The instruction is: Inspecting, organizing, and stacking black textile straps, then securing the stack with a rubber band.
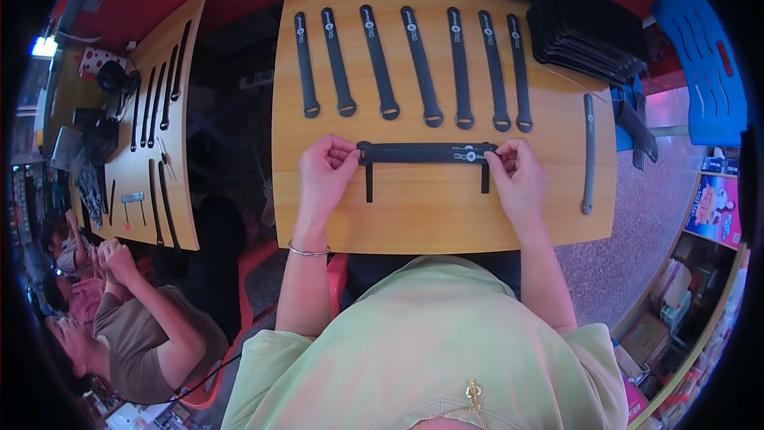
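On the bench (446, 227), nearer us than the straps (418, 64), our left hand (328, 171) and right hand (519, 179) pinch a black band (418, 154).

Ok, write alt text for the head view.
A person's left hand and right hand hold opposite ends of a dark strap at a wooden table. Beyond it, seven dark straps lie in a row, with a grey strap at right. Another person sits at left.
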